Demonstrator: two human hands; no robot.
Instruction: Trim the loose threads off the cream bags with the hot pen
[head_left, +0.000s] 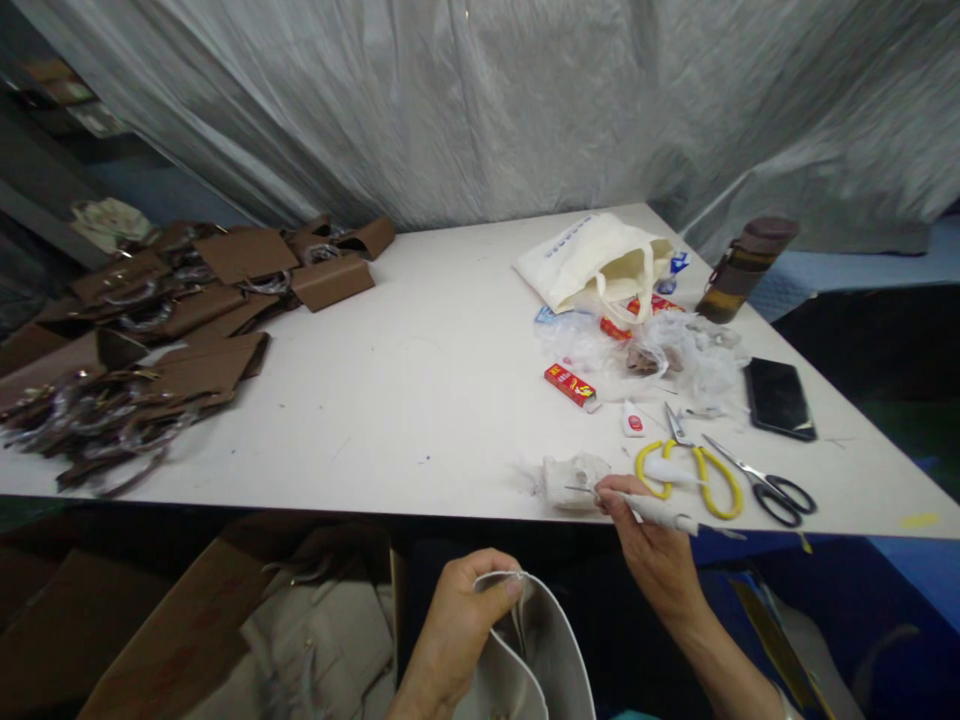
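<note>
My left hand (476, 610) pinches the rim of a pale beige bag (566, 640) below the table's front edge. The bag's mouth gapes upward, and its lower part runs out of view. Between the fingers of my right hand (645, 540) is an awl-like tool (656, 510) with a thick whitish handle and a thin metal tip. That tip points left, over or against a crumpled white wad (562, 480) at the table edge; I cannot tell whether they touch. Just beyond my right hand lie yellow-handled scissors (712, 480) and black-handled scissors (776, 495).
Brown bags (225, 290) are heaped on the left of the white table (420, 400). Toward the right are a cream tote (585, 260), clear plastic (592, 345), a red box (570, 385), a small white bottle (632, 420), a drink bottle (742, 270) and a phone (780, 398). A carton (202, 610) stands below.
</note>
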